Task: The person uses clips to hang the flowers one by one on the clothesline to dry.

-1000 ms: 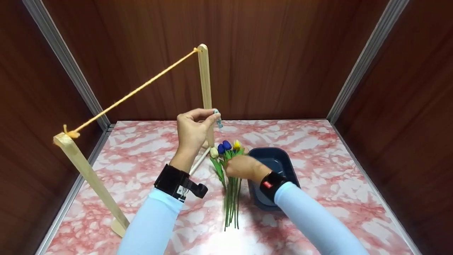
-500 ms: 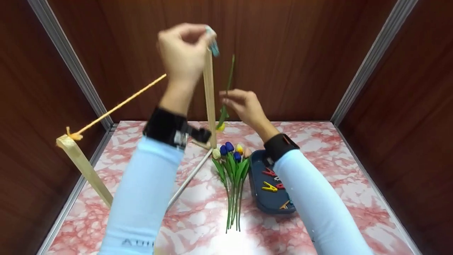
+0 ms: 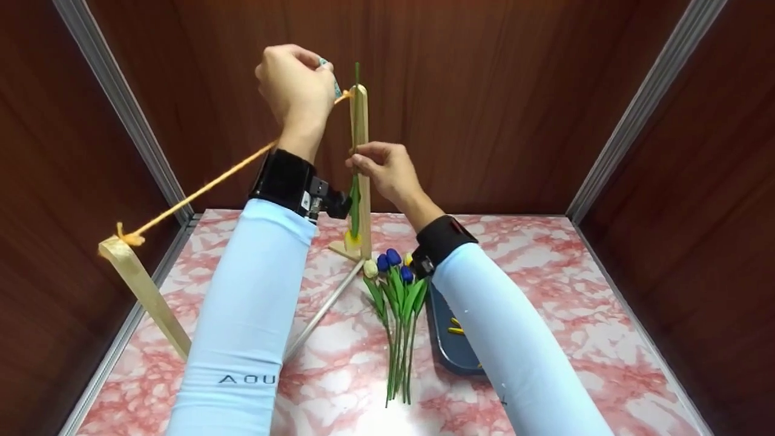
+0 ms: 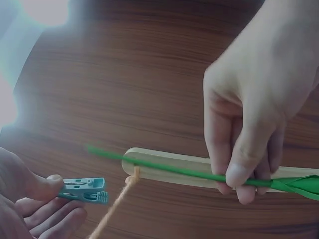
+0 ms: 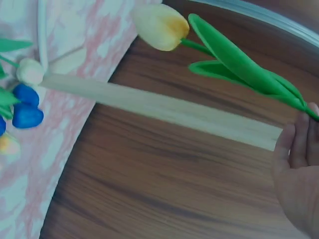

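My left hand (image 3: 296,82) is raised beside the top of the far wooden post (image 3: 363,121) and pinches a light blue clothespin (image 4: 84,189) between thumb and fingers. Near that post, my right hand (image 3: 390,169) pinches the green stem of an artificial tulip (image 5: 162,29), which hangs head down with its stem end pointing up. Its bloom is yellowish white. In the left wrist view the stem passes in front of the post's top. An orange cord (image 3: 212,181) tied to the post runs close below the clothespin, apart from it.
Several more tulips (image 3: 396,303) lie on the marbled table (image 3: 339,387). A dark blue tray (image 3: 457,357) with clothespins is partly hidden under my right arm. The cord's other end is tied to the near post (image 3: 142,290). A pale rod (image 3: 327,306) joins the posts low down.
My right hand has taken one tulip from the bunch, lifted it upside down and moved it left to the far post. My left hand has risen with the clothespin to cord height.
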The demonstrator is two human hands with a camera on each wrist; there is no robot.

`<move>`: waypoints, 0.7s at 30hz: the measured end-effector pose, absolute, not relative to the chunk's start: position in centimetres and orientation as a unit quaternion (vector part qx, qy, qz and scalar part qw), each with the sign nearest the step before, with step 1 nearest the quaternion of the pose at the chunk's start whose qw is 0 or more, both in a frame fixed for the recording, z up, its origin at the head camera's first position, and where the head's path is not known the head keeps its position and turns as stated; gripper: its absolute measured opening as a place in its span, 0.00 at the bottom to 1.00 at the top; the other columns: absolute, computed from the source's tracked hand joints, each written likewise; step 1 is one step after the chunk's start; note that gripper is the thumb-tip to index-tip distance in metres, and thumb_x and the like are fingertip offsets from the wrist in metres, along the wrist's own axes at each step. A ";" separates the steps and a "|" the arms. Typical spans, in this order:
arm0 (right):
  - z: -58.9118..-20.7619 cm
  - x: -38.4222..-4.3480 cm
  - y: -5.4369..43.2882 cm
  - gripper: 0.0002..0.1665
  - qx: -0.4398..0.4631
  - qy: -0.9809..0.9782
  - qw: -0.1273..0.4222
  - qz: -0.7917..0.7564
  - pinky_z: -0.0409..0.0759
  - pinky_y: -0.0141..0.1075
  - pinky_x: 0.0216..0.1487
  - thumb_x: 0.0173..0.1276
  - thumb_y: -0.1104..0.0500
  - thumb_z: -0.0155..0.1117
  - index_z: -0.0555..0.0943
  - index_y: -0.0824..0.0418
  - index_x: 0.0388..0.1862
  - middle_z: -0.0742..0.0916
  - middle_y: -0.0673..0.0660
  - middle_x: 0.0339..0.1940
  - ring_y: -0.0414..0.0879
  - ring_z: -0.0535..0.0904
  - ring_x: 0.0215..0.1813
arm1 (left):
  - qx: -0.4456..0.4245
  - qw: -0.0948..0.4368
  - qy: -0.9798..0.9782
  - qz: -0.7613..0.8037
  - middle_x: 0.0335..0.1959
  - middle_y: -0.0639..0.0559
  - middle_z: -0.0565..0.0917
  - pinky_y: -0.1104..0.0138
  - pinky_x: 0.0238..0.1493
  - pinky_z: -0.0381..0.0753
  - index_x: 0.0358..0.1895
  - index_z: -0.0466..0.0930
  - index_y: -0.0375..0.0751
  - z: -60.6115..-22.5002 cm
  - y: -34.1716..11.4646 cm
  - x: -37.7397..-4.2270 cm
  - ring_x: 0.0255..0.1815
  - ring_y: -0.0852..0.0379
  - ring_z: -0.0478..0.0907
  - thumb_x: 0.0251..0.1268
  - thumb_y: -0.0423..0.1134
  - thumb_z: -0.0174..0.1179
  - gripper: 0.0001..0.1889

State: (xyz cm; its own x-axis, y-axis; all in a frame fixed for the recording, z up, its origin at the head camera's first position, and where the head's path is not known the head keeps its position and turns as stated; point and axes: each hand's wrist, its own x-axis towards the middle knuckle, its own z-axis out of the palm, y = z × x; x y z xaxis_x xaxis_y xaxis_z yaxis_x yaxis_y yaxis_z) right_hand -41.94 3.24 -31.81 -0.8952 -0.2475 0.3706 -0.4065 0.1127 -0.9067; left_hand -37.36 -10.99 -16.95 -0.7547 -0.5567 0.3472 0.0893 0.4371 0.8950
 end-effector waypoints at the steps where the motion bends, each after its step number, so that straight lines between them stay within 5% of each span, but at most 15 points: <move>1: -31.8 -42.0 3.0 0.13 0.213 -0.745 0.055 0.630 0.87 0.39 0.60 0.78 0.66 0.64 0.87 0.70 0.55 0.93 0.63 0.45 0.52 0.90 0.51 | 0.152 0.314 -0.788 -0.507 0.40 0.55 0.91 0.67 0.55 0.84 0.34 0.91 0.46 -17.0 -11.0 -37.4 0.48 0.54 0.88 0.68 0.37 0.72 0.03; 11: -31.2 -41.9 1.7 0.11 0.229 -0.739 0.009 0.634 0.84 0.38 0.64 0.80 0.65 0.63 0.88 0.67 0.54 0.92 0.61 0.45 0.54 0.89 0.53 | 0.190 0.292 -0.793 -0.500 0.45 0.55 0.91 0.65 0.57 0.83 0.28 0.84 0.51 -17.4 -10.6 -38.1 0.51 0.52 0.87 0.68 0.38 0.71 0.09; 21: -30.7 -41.9 1.4 0.12 0.258 -0.719 -0.008 0.646 0.84 0.38 0.64 0.82 0.68 0.58 0.87 0.68 0.54 0.91 0.65 0.46 0.53 0.87 0.52 | 0.175 0.280 -0.810 -0.485 0.46 0.53 0.91 0.65 0.56 0.84 0.34 0.85 0.49 -17.5 -10.3 -38.1 0.51 0.52 0.87 0.70 0.38 0.69 0.04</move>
State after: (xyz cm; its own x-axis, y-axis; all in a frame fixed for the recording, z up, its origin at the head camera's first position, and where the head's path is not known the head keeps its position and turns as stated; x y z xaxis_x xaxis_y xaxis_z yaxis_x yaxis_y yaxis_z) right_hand -41.93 1.42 -30.71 -0.8672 -0.3803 0.3215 -0.3600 0.0326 -0.9324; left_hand -38.07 -10.26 -17.45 -0.7820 -0.5549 0.2839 -0.0113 0.4680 0.8837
